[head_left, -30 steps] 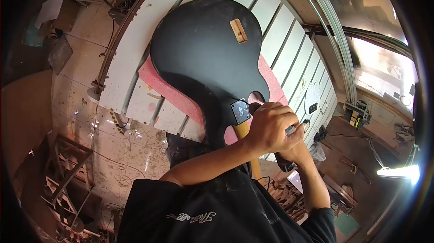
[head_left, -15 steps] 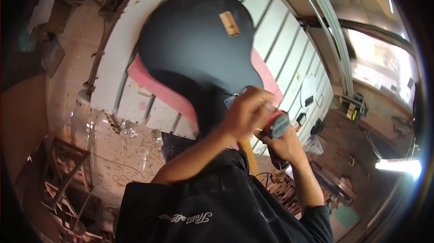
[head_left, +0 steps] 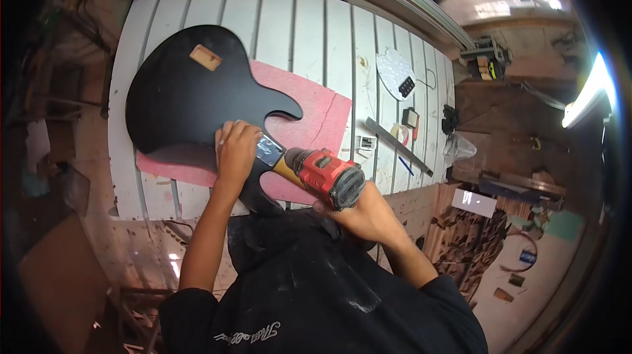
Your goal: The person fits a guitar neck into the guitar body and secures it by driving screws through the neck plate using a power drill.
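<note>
My right hand (head_left: 365, 216) is wrapped round the handle of a red and black cordless drill (head_left: 326, 173). Its chuck end points at the right edge of a shiny metal neck plate (head_left: 268, 150); the bit's tip is too small to make out. The plate sits where the wooden neck (head_left: 288, 173) meets a black guitar body (head_left: 187, 101), which lies back side up with a rectangular wood-coloured cavity. Left of the plate, my left hand (head_left: 237, 150) rests on the body, fingers laid over its surface. Beneath the guitar is a pink cloth (head_left: 316, 107).
On the white slatted table (head_left: 303, 28) lie a pearly pickguard (head_left: 396, 74) with a black pickup, a metal straightedge (head_left: 398, 147), a roll of tape (head_left: 399, 133), a blue pen (head_left: 405, 166) and a plastic bag (head_left: 459, 149). Wood scraps (head_left: 461, 242) are piled at the right below.
My left hand has left the drill's front and come down on the guitar body. The drill has come to the neck plate in my right hand. My view has turned and shifted.
</note>
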The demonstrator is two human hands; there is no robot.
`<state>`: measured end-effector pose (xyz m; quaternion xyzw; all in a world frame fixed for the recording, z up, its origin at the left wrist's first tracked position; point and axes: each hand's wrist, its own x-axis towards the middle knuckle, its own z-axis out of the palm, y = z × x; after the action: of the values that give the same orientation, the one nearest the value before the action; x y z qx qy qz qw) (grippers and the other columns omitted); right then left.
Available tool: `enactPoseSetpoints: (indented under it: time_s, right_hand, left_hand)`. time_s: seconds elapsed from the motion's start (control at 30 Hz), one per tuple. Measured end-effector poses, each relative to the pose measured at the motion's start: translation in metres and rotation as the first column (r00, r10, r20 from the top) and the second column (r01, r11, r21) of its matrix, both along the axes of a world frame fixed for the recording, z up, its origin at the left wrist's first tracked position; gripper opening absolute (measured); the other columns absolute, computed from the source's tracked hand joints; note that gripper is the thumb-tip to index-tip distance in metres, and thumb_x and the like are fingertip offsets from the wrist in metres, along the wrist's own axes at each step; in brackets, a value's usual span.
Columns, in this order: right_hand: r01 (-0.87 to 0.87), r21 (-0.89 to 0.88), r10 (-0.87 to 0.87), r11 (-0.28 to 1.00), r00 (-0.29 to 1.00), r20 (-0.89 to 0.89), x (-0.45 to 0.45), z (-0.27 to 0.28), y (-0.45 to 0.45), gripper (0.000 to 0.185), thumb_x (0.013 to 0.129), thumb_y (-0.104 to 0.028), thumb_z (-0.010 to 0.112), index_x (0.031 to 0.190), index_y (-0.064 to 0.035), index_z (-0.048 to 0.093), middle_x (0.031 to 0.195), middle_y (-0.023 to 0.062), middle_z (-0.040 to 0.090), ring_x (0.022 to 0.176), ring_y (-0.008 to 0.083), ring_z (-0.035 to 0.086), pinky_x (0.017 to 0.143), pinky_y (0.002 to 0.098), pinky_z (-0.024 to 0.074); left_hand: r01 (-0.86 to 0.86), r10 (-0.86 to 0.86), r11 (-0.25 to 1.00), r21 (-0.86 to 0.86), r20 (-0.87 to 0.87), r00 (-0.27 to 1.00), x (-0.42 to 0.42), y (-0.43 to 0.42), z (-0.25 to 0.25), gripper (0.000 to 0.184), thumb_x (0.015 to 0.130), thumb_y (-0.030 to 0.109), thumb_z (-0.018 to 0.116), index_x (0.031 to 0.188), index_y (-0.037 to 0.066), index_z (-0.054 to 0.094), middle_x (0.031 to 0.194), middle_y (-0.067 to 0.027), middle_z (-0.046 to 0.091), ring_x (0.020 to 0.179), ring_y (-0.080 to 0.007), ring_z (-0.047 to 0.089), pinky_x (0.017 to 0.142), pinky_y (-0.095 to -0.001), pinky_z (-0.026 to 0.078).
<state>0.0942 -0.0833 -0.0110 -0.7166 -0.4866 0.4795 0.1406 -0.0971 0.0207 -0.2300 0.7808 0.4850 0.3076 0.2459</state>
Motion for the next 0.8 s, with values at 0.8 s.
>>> enactPoseSetpoints:
  time_s: [0.8]
  right_hand:
    - [0.643, 0.080, -0.604, 0.762, 0.750, -0.270, 0.174, -0.054, -0.184, 0.036, 0.087, -0.010, 0.079, 0.119, 0.0011, 0.068, 0.102, 0.0079, 0.073, 0.090, 0.0167, 0.065, 0.085, 0.0357, 0.0533]
  left_hand:
    - [0.113, -0.108, 0.993, 0.037, -0.114, 0.988, 0.201, -0.066, -0.025, 0.010, 0.085, 0.013, 0.073, 0.093, 0.007, 0.074, 0.093, -0.0106, 0.068, 0.093, -0.0331, 0.062, 0.086, -0.0464, 0.046]
